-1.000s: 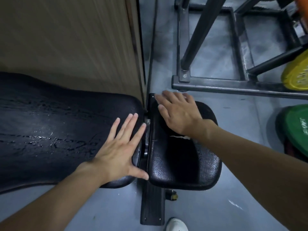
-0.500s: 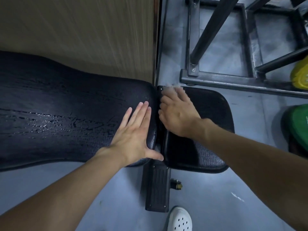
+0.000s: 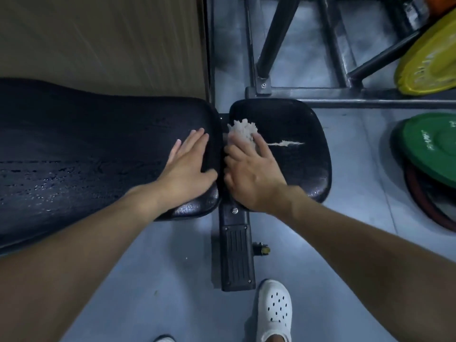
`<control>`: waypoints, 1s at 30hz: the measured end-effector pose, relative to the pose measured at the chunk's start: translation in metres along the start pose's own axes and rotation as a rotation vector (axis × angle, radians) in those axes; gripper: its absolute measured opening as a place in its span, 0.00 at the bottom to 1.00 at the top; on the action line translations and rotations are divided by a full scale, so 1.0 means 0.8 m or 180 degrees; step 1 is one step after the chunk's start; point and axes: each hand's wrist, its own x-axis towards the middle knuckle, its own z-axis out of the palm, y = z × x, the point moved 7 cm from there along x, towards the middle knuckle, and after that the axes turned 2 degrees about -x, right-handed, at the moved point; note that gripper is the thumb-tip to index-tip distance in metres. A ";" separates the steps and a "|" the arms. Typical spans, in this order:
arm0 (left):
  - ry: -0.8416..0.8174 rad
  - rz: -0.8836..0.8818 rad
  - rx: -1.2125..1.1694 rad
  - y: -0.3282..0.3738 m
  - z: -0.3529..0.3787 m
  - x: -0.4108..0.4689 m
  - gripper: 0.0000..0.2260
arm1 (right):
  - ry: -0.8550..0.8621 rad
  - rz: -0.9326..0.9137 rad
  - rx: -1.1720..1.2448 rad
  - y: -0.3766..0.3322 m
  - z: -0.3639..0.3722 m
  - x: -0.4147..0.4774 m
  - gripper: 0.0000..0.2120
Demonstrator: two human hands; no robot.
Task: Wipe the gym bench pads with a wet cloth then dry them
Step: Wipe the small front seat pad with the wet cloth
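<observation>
The long black back pad (image 3: 86, 149) lies on the left, its surface cracked and dotted with wet drops. My left hand (image 3: 190, 166) rests flat on its right end, fingers straight. The smaller black seat pad (image 3: 298, 124) sits to the right across a narrow gap and has a white tear in its cover. My right hand (image 3: 251, 176) holds a white crumpled cloth (image 3: 243, 130) against the seat pad's left edge by the gap, fingers curled over it. Part of the cloth sticks out beyond the fingertips.
The bench's black base foot (image 3: 237, 257) runs toward me on the grey floor, beside my white clog (image 3: 274, 309). A steel rack frame (image 3: 345, 101) stands behind the seat. Yellow (image 3: 424, 60) and green (image 3: 431, 149) weight plates lie at right. A wooden panel (image 3: 103, 45) rises behind the back pad.
My right hand has slid along the seat pad's left edge toward me, and the cloth now shows beyond the fingers. The left hand stays on the back pad's end.
</observation>
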 end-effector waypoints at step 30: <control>0.0010 0.0288 0.0743 0.095 0.063 -0.004 0.21 | 0.1197 0.0499 -0.0206 0.076 0.043 -0.178 0.28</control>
